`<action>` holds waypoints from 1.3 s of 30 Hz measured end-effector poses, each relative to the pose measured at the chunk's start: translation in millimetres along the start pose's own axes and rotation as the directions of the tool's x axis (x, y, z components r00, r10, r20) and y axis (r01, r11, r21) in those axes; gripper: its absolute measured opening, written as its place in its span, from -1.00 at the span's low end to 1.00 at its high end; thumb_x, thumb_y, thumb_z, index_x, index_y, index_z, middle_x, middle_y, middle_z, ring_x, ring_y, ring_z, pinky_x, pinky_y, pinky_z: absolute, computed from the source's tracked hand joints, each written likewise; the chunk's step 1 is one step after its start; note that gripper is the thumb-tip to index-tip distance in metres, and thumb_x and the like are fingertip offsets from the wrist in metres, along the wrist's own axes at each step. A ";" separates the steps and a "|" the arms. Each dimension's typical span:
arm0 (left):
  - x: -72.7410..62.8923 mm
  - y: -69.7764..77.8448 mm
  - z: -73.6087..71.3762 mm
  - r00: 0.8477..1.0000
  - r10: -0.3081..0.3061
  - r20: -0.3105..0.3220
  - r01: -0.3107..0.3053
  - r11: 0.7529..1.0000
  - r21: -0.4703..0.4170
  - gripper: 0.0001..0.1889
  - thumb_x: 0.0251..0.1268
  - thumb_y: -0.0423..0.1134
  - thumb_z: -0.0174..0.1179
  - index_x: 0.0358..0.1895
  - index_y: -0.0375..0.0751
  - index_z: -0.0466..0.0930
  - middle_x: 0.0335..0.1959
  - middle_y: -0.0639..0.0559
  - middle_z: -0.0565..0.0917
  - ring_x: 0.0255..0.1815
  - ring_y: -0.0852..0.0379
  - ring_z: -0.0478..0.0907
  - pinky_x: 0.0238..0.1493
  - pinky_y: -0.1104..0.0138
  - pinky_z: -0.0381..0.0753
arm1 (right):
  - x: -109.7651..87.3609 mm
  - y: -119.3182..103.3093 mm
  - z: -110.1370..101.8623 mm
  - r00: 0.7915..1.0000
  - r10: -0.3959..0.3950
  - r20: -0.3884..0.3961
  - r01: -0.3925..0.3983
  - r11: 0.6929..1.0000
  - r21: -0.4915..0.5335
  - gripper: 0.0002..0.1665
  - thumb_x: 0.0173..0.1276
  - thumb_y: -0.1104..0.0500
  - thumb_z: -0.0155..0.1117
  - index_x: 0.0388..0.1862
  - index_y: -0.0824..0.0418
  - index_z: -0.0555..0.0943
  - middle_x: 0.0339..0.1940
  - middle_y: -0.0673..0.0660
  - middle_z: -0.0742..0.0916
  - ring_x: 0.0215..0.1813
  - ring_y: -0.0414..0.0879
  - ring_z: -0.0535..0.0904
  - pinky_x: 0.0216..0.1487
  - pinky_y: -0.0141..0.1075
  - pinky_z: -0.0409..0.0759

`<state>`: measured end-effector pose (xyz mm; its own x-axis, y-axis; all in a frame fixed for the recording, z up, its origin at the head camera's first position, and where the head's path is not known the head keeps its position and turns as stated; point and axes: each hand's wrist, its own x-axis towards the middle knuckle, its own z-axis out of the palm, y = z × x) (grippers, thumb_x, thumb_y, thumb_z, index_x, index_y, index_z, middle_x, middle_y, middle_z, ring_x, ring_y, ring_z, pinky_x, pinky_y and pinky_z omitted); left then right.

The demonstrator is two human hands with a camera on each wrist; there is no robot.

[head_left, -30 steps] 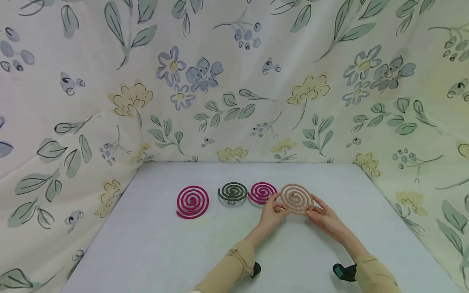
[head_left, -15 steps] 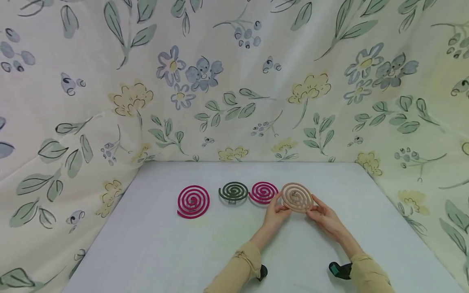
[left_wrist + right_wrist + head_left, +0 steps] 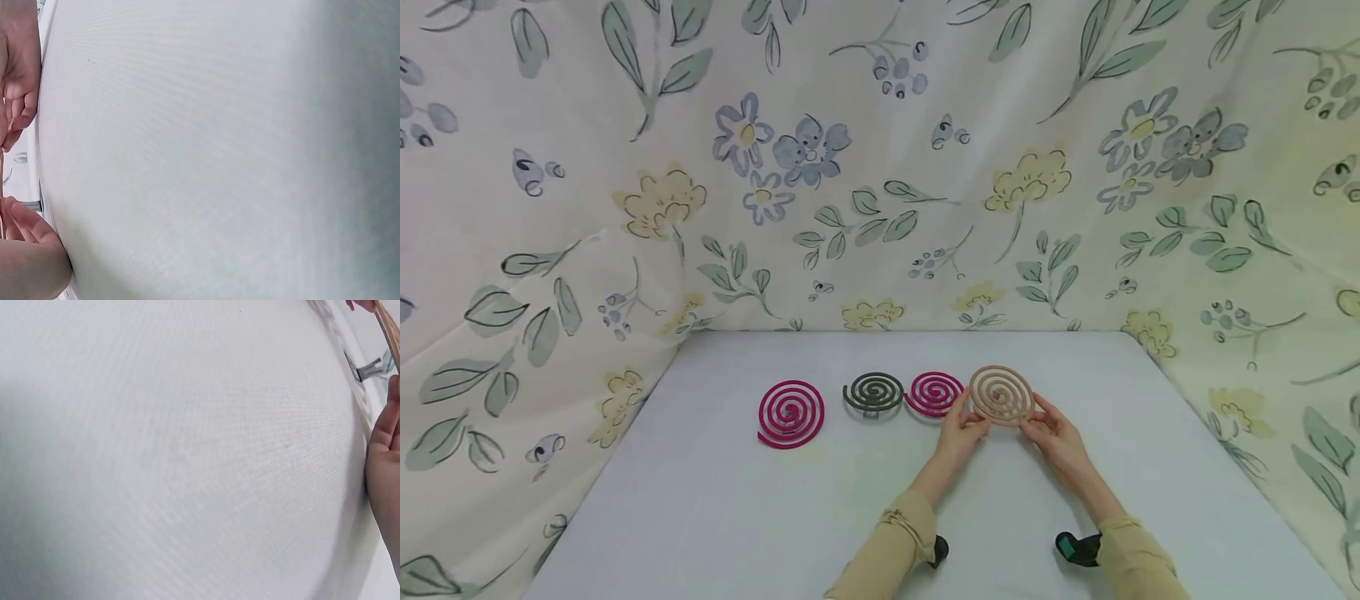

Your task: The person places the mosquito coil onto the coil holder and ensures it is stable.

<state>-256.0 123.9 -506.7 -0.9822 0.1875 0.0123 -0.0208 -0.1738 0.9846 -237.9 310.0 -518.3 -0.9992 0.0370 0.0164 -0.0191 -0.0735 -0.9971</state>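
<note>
In the head view, a tan mosquito coil is tilted up and faces the camera at the right of a row. My left hand pinches its lower left edge. Its lower right edge is pinched by my right hand. A thin rim of this coil shows edge-on in the right wrist view, with a small metal stand beyond it. Just left of my left hand lies a magenta coil. A dark green coil sits beside that one on a metal support, the two nearly touching.
Another magenta coil stands apart at the left. The white table ends at a floral curtain behind and at both sides. Black straps with small devices are at my wrists.
Both hands have raised the tan coil slightly, keeping their pinch on its edges. The other coils keep their places, while the head view has shifted a little.
</note>
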 end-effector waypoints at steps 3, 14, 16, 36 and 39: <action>1.3 0.9 1.0 1.000 -0.017 0.011 0.017 1.000 0.001 -0.30 0.16 -0.52 0.17 0.41 -0.24 0.19 -0.30 -0.27 0.63 -0.50 0.38 0.43 -0.42 0.52 0.43 | 1.9 -1.3 0.6 1.000 -0.001 -0.016 0.000 0.999 -0.033 -0.13 0.33 0.40 0.16 0.51 0.32 -0.05 -0.27 -0.20 0.57 -0.26 -0.45 0.50 -0.26 -0.58 0.48; 2.8 -1.0 1.0 0.995 -0.038 0.090 0.034 0.999 0.041 -0.29 0.19 -0.49 0.15 0.44 -0.24 0.13 -0.04 -0.35 0.59 -0.44 0.36 0.39 -0.41 0.52 0.38 | 5.9 0.0 -0.5 0.998 -0.005 -0.058 0.001 0.998 -0.062 -0.13 0.32 0.40 0.16 0.50 0.35 -0.04 -0.28 -0.24 0.56 -0.25 -0.50 0.50 -0.17 -0.63 0.49; 3.9 -2.7 -0.1 0.994 -0.048 0.098 0.044 0.998 0.040 -0.28 0.19 -0.48 0.16 0.45 -0.21 0.12 -0.03 -0.35 0.58 -0.43 0.36 0.40 -0.40 0.51 0.39 | 6.9 1.6 -0.3 0.998 0.003 -0.064 -0.007 0.997 -0.077 -0.13 0.32 0.39 0.16 0.50 0.35 -0.03 -0.29 -0.24 0.56 -0.25 -0.51 0.50 -0.17 -0.63 0.49; 2.2 -0.5 -4.5 0.985 -0.088 0.148 0.081 0.995 0.051 -0.19 0.19 -0.53 0.15 0.49 -0.20 -0.02 -0.15 -0.39 0.63 -0.40 0.36 0.48 -0.41 0.49 0.39 | 8.1 1.4 2.6 0.996 0.070 -0.048 -0.074 0.993 -0.093 -0.15 0.35 0.34 0.15 0.49 0.38 -0.05 -0.24 -0.18 0.54 -0.21 -0.49 0.50 -0.14 -0.62 0.49; 1.3 1.1 -4.8 0.983 -0.097 0.154 0.089 0.995 0.053 -0.19 0.20 -0.52 0.15 0.49 -0.20 -0.02 -0.14 -0.40 0.63 -0.40 0.35 0.48 -0.40 0.49 0.40 | 8.1 0.7 2.2 0.996 0.078 -0.046 -0.082 0.991 -0.107 -0.14 0.36 0.32 0.14 0.50 0.36 -0.06 -0.23 -0.19 0.53 -0.21 -0.51 0.49 -0.12 -0.63 0.49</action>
<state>-258.2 119.3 -506.4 -0.9352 0.3496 -0.0562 -0.0986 -0.1047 0.9896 -246.1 308.1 -518.7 -0.9949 0.0768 -0.0647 0.0672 0.0306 -0.9973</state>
